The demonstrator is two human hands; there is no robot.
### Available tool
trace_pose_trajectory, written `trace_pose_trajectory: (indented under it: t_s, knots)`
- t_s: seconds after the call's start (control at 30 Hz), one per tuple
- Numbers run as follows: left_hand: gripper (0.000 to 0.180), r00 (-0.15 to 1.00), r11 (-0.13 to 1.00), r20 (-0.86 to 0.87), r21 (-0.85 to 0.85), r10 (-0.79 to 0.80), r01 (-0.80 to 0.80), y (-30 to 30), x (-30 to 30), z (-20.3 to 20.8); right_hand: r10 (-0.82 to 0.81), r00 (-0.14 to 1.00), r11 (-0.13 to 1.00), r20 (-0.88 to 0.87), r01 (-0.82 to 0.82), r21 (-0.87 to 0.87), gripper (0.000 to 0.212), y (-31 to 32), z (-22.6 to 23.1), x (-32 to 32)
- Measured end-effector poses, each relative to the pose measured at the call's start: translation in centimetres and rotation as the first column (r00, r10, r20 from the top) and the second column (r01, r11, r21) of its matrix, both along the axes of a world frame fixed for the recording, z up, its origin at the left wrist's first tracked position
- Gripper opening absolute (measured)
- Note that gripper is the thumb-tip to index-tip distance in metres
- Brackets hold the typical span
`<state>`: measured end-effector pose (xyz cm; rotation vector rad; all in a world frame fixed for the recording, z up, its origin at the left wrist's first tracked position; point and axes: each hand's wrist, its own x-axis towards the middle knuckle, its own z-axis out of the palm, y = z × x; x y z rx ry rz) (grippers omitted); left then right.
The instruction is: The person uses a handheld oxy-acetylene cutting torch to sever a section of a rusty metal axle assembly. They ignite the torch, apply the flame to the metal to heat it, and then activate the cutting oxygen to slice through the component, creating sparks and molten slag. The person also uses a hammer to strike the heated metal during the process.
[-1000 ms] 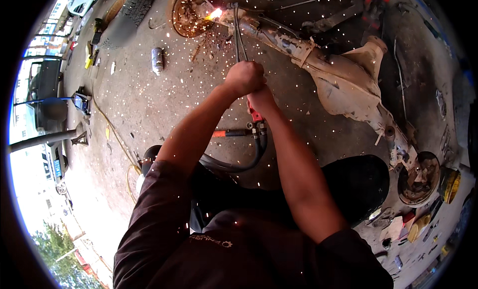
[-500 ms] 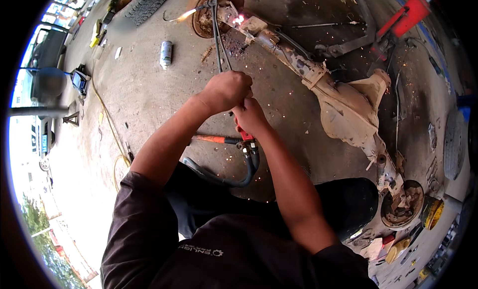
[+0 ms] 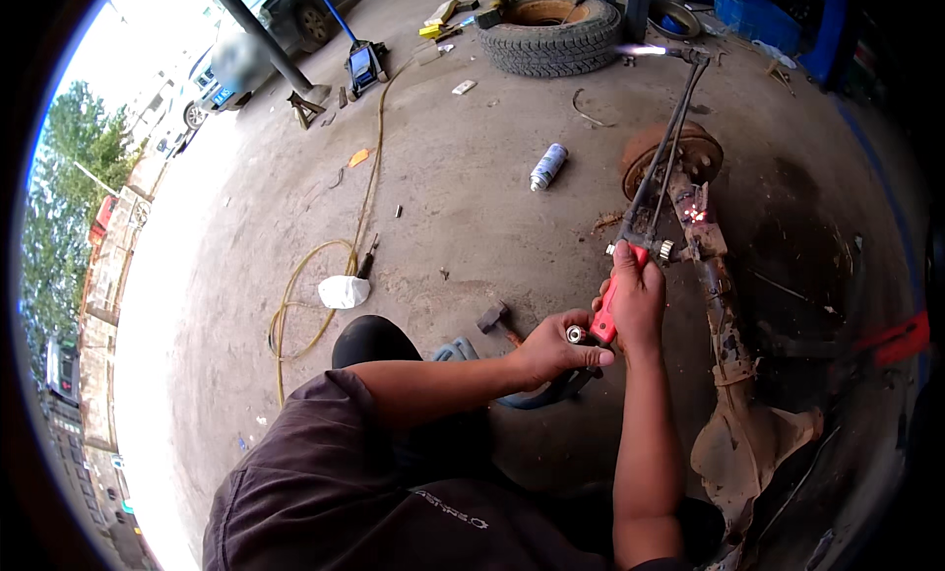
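Note:
My right hand (image 3: 638, 310) is wrapped round the red handle of a cutting torch (image 3: 602, 323). The torch's two long tubes rise away from me, and a bright flame (image 3: 645, 50) points left from its head. At the rear end my left hand (image 3: 553, 350) is closed round the fittings beside a round metal-ended knob (image 3: 577, 333); its fingers are partly hidden. Dark hoses (image 3: 536, 399) hang below that hand. To the right lies a rusty vehicle axle (image 3: 724, 335) with a brake drum (image 3: 679, 158) at its far end. One spot near the drum glows orange.
A hammer (image 3: 492, 318) lies on the floor beyond my knee. Farther off are a spray can (image 3: 548, 167), a tyre (image 3: 551, 54) and a floor jack (image 3: 365, 67). A yellow hose (image 3: 372, 177) runs along the left past a white cloth-like thing (image 3: 344, 291). A red tool part (image 3: 896, 340) stands right.
The torch head has lifted away from the axle. My left hand has moved down to the torch's rear end, while my right hand now grips the red handle. My view has turned left.

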<state>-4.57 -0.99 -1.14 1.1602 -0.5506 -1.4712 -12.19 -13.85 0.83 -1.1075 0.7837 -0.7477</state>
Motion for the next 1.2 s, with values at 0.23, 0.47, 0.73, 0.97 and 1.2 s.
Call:
trace_pose_trajectory:
  t_s: [0.23,0.47,0.73,0.97,1.2]
  knots:
    - [0.026,0.979,0.991,0.156,-0.023,0.133,-0.131,0.8,2.3,2.5,0.226,0.946,0.969,0.232,-0.192,-0.157,0.045,-1.9,1.4,3.9]
    - [0.027,0.924,0.917,0.053,-0.155,0.379,-0.367,-1.9,10.4,6.6,0.220,0.273,0.756,-0.936,-0.655,-0.013,0.054,4.1,-23.2,-2.4]
    - [0.024,0.845,0.857,0.151,-0.140,0.514,-0.496,-3.7,15.3,7.3,-0.040,0.159,0.656,-0.986,-0.740,-0.146,0.034,13.8,-36.0,-1.0]
    - [0.027,0.796,0.809,0.158,-0.179,0.585,-0.559,-3.3,17.0,7.3,0.487,0.198,0.673,-0.850,-0.706,0.221,0.037,13.5,-31.8,6.1]
    - [0.028,0.788,0.809,0.193,-0.215,0.584,-0.547,-3.4,18.1,6.8,0.662,0.250,0.585,-0.707,-0.761,0.278,0.021,0.4,-21.0,5.0]
